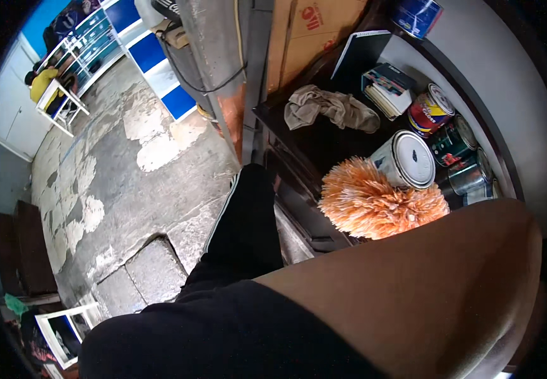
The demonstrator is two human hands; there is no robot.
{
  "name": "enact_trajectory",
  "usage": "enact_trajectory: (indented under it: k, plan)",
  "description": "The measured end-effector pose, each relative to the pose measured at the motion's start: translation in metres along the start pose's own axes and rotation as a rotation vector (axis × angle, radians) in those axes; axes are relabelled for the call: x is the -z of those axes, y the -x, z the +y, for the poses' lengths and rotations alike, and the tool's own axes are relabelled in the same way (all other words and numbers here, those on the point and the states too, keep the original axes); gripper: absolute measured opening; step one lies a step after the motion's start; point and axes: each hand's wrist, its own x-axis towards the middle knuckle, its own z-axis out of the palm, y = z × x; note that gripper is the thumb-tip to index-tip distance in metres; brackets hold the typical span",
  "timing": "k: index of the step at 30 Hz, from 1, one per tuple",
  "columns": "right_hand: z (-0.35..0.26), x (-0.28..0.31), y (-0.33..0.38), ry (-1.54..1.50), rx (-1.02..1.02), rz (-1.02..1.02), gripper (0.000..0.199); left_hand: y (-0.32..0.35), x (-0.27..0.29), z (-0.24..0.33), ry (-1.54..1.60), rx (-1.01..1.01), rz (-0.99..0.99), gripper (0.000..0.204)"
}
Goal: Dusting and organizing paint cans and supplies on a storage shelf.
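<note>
Neither my left hand nor my right hand shows. One of my bare arms [406, 284] crosses the lower right from a black sleeve and bends near the right edge; I cannot tell which arm it is. Just beyond it lies an orange fluffy duster [374, 199], its lower side partly covered by the arm. Any handle is hidden. The duster rests against a white-lidded paint can [413, 160] on a dark wooden shelf [308, 148]. A crumpled beige cloth [330, 109] lies farther back on the shelf.
More cans, one red and yellow [430, 112] and one dark green [453, 140], line the shelf's right side near a box of books [387, 90]. A cardboard sheet [311, 38] stands behind. Left is worn concrete floor [115, 151]; a person in yellow [43, 83] sits far off.
</note>
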Motion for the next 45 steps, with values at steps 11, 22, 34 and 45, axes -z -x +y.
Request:
enact_trajectory:
  k: [11,22,34,45]
  plan:
    - [0.018,0.062,0.085,0.140,-0.175,0.261,0.035,-0.067,-0.020,0.003,0.065,-0.345,-0.096,0.016]
    - [0.014,0.069,0.087,0.293,-0.174,0.351,0.042,-0.053,-0.016,0.022,0.606,-0.265,-0.059,0.013]
    - [0.012,0.079,0.098,0.307,-0.171,0.368,0.046,0.070,0.056,0.057,0.542,-0.205,1.105,0.014]
    - [0.015,0.074,0.092,0.312,-0.101,0.398,0.047,0.116,0.069,0.065,0.558,-0.169,0.967,0.006]
